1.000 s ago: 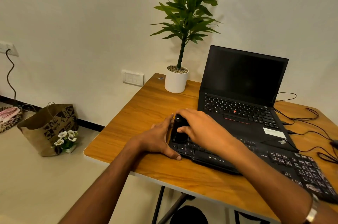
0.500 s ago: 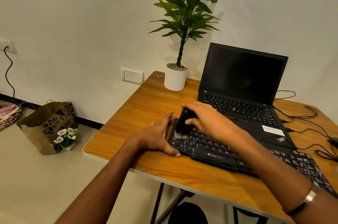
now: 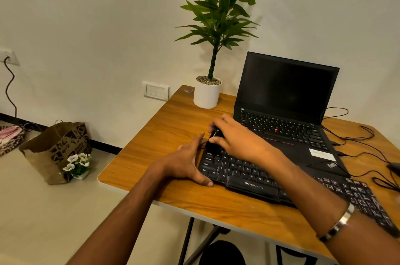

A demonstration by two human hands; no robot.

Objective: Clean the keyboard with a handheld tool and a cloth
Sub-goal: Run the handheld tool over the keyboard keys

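Observation:
A black external keyboard point(image 3: 255, 180) lies on the wooden table point(image 3: 173, 135) in front of an open black laptop point(image 3: 285, 113). My right hand point(image 3: 236, 137) grips a small black handheld tool point(image 3: 213, 141) and holds it over the keyboard's far left corner. My left hand point(image 3: 186, 161) rests against the keyboard's left end, fingers straight along the edge and thumb at the near corner. No cloth is in view.
A potted plant in a white pot point(image 3: 207, 93) stands at the table's back left. Black cables point(image 3: 368, 145) trail over the right side of the table. On the floor at left sit a brown paper bag point(image 3: 56, 148) and small white flowers point(image 3: 76, 163).
My right hand has carried the tool from the keyboard's near left keys toward its far left corner. The left hand has stayed at the keyboard's left end.

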